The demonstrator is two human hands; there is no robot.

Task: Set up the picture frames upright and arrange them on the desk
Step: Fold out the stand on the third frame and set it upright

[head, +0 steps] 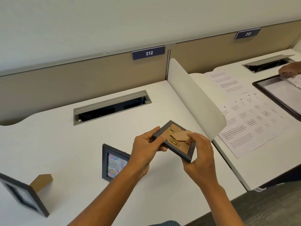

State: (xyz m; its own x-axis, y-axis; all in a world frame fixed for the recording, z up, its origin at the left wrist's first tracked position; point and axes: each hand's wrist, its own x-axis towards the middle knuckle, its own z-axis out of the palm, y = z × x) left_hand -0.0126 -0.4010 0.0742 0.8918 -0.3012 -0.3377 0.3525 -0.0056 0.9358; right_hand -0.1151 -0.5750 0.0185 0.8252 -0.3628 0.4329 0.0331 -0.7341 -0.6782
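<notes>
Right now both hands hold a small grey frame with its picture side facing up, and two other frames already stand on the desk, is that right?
Not quite. In the head view the held frame shows its brown back with the stand and brass clips, not the picture side. Both the left hand and right hand hold it, and two frames stand on the desk.

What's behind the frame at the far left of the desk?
A brown cardboard easel stand props up the left frame from behind, resting on the desk. Its hinge is hidden by the frame.

Bare forearms, no sleeves, left hand, right hand, ringless fingers
</notes>
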